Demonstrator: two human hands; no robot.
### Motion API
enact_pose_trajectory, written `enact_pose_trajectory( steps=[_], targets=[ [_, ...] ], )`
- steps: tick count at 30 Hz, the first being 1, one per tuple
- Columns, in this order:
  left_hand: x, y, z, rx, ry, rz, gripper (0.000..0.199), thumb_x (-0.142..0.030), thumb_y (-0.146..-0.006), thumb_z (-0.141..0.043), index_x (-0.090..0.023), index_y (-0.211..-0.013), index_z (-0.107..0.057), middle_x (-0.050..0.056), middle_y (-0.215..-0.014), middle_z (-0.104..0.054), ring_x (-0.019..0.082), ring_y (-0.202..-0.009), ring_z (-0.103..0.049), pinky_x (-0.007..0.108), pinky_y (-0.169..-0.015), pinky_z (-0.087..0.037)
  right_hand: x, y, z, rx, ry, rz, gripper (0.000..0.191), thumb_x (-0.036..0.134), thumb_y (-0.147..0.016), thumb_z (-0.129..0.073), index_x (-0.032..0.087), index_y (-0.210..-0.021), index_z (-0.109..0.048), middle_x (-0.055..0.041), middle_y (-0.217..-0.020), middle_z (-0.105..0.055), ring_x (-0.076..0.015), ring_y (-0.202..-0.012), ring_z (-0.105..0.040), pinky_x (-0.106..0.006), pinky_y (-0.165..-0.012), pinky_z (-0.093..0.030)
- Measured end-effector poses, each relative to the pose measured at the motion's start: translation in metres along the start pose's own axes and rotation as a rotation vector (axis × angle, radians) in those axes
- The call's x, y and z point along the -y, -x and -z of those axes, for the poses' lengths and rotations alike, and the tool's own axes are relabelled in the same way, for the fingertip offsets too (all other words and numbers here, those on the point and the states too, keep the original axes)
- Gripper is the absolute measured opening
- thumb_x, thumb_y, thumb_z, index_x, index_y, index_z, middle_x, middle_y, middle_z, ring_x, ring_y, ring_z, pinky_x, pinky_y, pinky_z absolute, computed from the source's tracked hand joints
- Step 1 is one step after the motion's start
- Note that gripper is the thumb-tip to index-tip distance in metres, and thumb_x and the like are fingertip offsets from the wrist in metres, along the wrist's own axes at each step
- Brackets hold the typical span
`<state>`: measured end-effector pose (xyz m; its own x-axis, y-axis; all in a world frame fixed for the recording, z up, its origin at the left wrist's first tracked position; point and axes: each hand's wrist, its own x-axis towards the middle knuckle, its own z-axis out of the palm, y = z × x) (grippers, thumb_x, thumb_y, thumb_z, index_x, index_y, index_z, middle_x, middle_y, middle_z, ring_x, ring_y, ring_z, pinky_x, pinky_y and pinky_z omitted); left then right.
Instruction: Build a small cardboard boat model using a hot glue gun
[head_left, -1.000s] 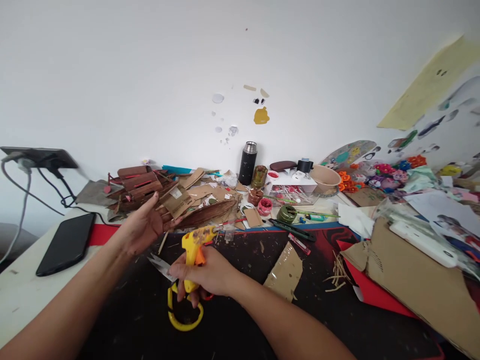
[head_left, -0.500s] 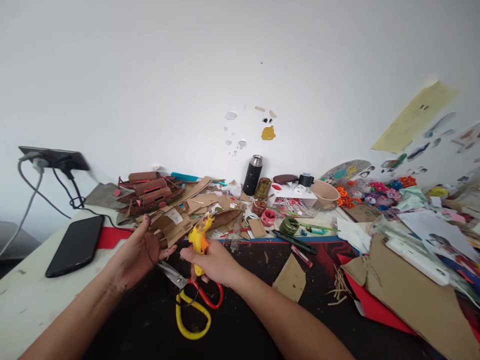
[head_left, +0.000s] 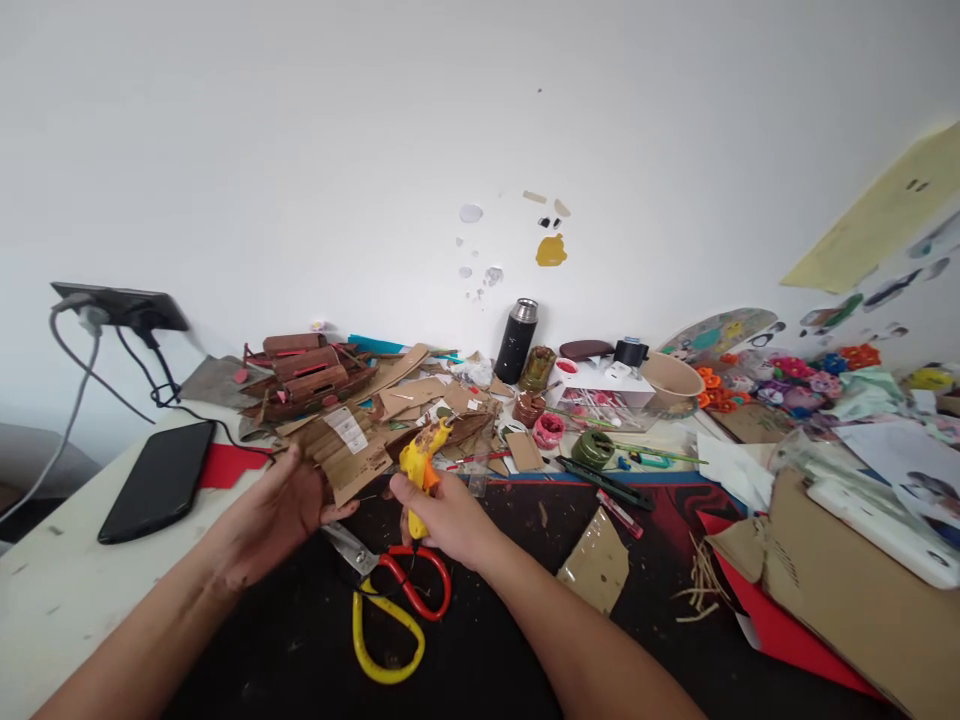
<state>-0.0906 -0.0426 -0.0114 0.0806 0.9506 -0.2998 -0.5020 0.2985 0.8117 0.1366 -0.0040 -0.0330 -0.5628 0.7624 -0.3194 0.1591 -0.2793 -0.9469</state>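
Observation:
A yellow glue gun point(head_left: 417, 480) is gripped in my right hand point(head_left: 450, 520), its nozzle tilted up and to the right. Palm turned up and fingers apart, my left hand point(head_left: 277, 510) holds nothing that I can see. Below and between the hands lie large scissors point(head_left: 386, 625) with one yellow and one red handle; their blades point toward my left fingertips. Just beyond my left hand is a piece of brown cardboard point(head_left: 352, 465) with a white label. Brown model boats point(head_left: 307, 375) with rounded roofs stand at the back left.
A black phone point(head_left: 157, 480) lies at the left, near a power strip point(head_left: 120, 308) with cables. Behind are a black flask point(head_left: 517, 342), paint jars point(head_left: 549, 430) and a bowl point(head_left: 671, 380). A cut cardboard piece point(head_left: 596, 565) and a big cardboard sheet point(head_left: 847, 590) lie to the right.
The view has shifted slightly, moving most things right in the picture. My right hand and the glue gun have moved a little right, away from my left hand.

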Motion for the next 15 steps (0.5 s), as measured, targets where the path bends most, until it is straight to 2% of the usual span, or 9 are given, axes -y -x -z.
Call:
enact_pose_trajectory(
  steps=[3, 6, 8, 11, 15],
  targets=[
    [0.004, 0.004, -0.007, -0.111, -0.029, 0.059, 0.077, -0.034, -0.063, -0.099, -0.029, -0.135, -0.073, 0.008, -0.119, -0.085, 0.035, -0.114, -0.079, 0.032, -0.075, -0.067, -0.006, -0.003, 0.005, -0.011, -0.025, 0.01, 0.048, 0.067, -0.099, -0.069, 0.021, -0.094, -0.059, 0.0031, -0.062, -0.062, -0.0124, -0.056, -0.059, -0.02, -0.051, -0.042],
    [0.015, 0.007, -0.012, -0.178, -0.061, 0.095, 0.045, -0.032, -0.054, -0.102, -0.024, -0.094, -0.082, 0.006, -0.094, -0.087, 0.034, -0.093, -0.082, 0.032, -0.064, -0.065, -0.01, -0.009, 0.008, -0.03, -0.073, 0.04, 0.045, 0.065, -0.101, -0.068, 0.021, -0.098, -0.06, 0.0039, -0.06, -0.06, -0.0117, -0.049, -0.054, -0.02, -0.046, -0.04],
    [0.023, 0.007, -0.014, -0.169, -0.092, 0.112, 0.035, -0.032, -0.053, -0.103, -0.026, -0.079, -0.08, 0.004, -0.085, -0.085, 0.033, -0.086, -0.082, 0.033, -0.064, -0.065, -0.011, -0.011, 0.009, -0.043, -0.091, 0.047, 0.043, 0.063, -0.101, -0.068, 0.021, -0.102, -0.062, 0.0035, -0.063, -0.06, -0.0123, -0.05, -0.055, -0.021, -0.046, -0.043],
    [0.031, 0.008, -0.018, -0.135, -0.114, 0.147, 0.035, -0.03, -0.055, -0.103, -0.025, -0.083, -0.082, 0.005, -0.088, -0.085, 0.032, -0.085, -0.082, 0.037, -0.071, -0.066, -0.011, -0.009, 0.007, -0.048, -0.028, 0.082, 0.043, 0.064, -0.099, -0.07, 0.022, -0.103, -0.068, 0.0004, -0.076, -0.066, -0.0157, -0.062, -0.063, -0.024, -0.054, -0.05],
    [0.033, 0.012, -0.023, -0.127, -0.115, 0.166, 0.04, -0.03, -0.056, -0.104, -0.021, -0.087, -0.081, 0.007, -0.09, -0.085, 0.03, -0.082, -0.081, 0.037, -0.074, -0.065, -0.012, -0.007, 0.004, -0.086, 0.188, 0.227, 0.043, 0.065, -0.097, -0.071, 0.023, -0.101, -0.076, -0.0045, -0.097, -0.077, -0.0248, -0.097, -0.071, -0.031, -0.081, -0.056]
  ],
)
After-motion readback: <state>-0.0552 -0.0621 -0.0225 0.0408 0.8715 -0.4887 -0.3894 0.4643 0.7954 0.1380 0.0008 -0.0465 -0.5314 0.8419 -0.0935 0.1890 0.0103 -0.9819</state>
